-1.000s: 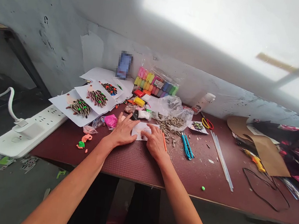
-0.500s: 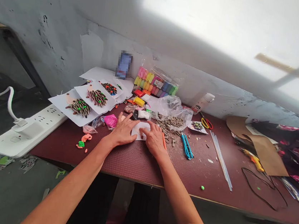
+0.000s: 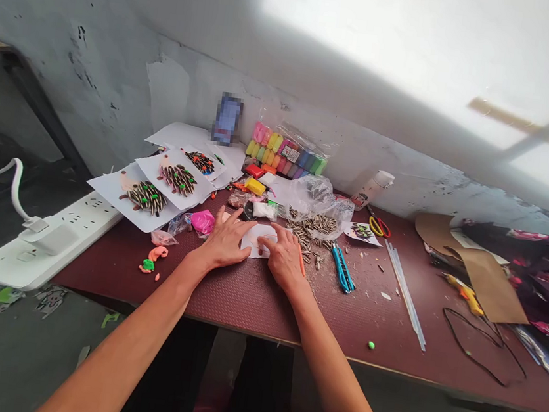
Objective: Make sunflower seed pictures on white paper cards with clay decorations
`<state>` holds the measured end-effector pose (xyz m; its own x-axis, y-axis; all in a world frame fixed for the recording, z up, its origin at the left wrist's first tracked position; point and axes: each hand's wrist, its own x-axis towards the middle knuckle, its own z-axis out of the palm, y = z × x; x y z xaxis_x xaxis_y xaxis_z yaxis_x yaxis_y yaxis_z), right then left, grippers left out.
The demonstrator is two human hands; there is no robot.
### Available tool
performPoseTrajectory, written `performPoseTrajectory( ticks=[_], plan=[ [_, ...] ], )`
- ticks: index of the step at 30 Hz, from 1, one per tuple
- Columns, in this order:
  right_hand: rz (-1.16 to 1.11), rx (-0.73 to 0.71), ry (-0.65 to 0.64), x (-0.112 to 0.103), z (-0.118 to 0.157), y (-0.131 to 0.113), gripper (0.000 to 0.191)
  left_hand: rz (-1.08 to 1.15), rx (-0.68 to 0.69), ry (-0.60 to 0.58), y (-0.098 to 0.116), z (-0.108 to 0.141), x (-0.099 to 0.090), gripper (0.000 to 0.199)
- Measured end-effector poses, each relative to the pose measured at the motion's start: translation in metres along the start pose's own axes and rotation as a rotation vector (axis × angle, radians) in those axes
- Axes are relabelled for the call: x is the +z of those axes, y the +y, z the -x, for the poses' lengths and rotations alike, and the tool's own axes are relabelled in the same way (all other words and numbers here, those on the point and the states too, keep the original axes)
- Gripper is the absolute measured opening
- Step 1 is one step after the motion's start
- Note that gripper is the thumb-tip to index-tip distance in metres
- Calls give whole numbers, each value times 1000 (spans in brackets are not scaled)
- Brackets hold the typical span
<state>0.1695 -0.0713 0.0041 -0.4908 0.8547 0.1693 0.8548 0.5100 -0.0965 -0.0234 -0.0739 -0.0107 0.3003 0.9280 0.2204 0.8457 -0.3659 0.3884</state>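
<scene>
A small white sheet (image 3: 252, 235) lies on the dark red table between my hands, with small brown bits on it near my right fingertips. My left hand (image 3: 225, 241) rests at the sheet's left edge, fingers spread, holding nothing. On the sheet's right side, my right hand (image 3: 285, 252) presses down with its index finger and thumb apart. Something orange (image 3: 302, 264) shows along that hand's outer edge. Striped seeds (image 3: 319, 227) are heaped just beyond it, and a blue cutter (image 3: 343, 268) lies to their right.
Sheets with seed-covered hedgehog shapes (image 3: 146, 197) and a white power strip (image 3: 47, 236) are at the left. Coloured clay packs (image 3: 288, 151) lean by the wall. Scissors (image 3: 379, 227), clear sticks (image 3: 406, 294) and a yellow glue gun (image 3: 465, 294) lie to the right.
</scene>
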Motion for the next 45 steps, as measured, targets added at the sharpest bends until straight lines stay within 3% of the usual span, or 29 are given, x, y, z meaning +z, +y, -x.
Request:
performPoseTrajectory(
  ticks=[9,13,28,35,45],
  plan=[
    [-25,-40,-17,2,-2,-3,47,6,1,6,0,0,0,63],
    [-31,-52,-58,1,-6,-5,43,5,4,4,-1,0,0,62],
    [-41,-51,-11,-1,-1,-4,35,5,-22,-11,-2,-1,0,63],
    [-51,-62,-48,1,-6,-8,45,6,-12,10,-1,0,0,59],
    [-43,-77,-70,4,-12,-8,39,5,-19,17,0,0,-1,59]
  ],
)
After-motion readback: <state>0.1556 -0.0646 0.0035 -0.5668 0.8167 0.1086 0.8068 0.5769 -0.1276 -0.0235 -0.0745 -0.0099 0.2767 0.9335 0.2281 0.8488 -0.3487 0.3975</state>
